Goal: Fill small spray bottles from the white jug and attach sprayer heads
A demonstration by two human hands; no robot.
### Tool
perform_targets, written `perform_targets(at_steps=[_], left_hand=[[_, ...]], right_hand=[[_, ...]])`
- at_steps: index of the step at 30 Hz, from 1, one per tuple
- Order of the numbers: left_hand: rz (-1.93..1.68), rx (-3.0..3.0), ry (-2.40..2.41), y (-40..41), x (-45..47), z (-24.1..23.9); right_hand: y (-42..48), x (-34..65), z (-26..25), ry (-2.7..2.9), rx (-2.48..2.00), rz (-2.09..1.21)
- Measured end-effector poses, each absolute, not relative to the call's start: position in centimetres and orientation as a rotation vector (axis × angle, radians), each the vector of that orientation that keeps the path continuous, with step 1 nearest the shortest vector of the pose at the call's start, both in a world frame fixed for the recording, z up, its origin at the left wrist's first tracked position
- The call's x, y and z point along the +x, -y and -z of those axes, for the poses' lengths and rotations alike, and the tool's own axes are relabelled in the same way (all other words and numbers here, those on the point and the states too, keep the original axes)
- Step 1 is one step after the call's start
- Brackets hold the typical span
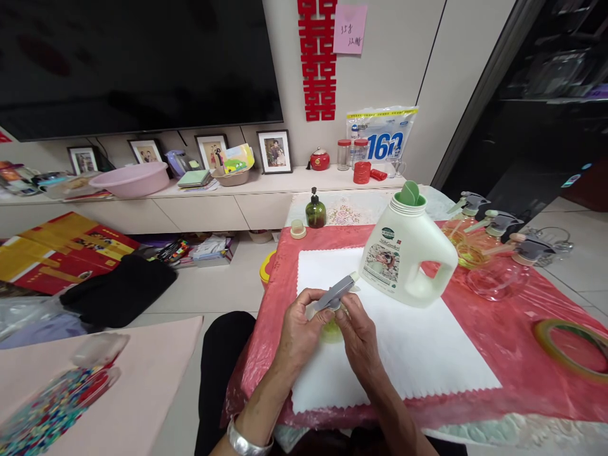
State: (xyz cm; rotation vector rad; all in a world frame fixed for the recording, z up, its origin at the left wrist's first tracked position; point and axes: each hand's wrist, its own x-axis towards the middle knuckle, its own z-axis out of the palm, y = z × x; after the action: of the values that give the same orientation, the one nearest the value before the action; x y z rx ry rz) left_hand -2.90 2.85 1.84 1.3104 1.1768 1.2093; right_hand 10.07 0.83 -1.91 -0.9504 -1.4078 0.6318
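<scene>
My left hand (299, 326) and my right hand (358, 332) are closed together over a white cloth (427, 354), both gripping a small clear spray bottle (334, 329) holding yellow-green liquid. Its grey trigger head (335, 294) sticks up between my fingers, nozzle pointing up and right. Most of the bottle body is hidden by my fingers. Just beyond it stands a large white detergent jug (406, 256) with a green funnel (410, 193) in its mouth.
The cloth lies on a red plastic-covered table (517, 329). Three clear spray bottles (494, 244) lie at the far right, a tape roll (572, 348) at the right edge. A dark green pump bottle (315, 211) and small cap (298, 228) stand at the back. Beads fill a container (57, 405) at lower left.
</scene>
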Motion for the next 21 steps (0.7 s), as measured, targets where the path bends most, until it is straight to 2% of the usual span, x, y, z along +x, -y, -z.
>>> perform_targets(at_steps=[14,21], left_hand=[[-1.463,1.417,-1.082,-2.1,-2.6,0.2],[-1.477,1.435,-1.101,-2.3,-2.4,0.8]], right_hand=[[-0.3,9.7,1.1,1.454,-1.055,-0.627],[-0.6,9.8,1.7,1.466,-1.052,-0.581]])
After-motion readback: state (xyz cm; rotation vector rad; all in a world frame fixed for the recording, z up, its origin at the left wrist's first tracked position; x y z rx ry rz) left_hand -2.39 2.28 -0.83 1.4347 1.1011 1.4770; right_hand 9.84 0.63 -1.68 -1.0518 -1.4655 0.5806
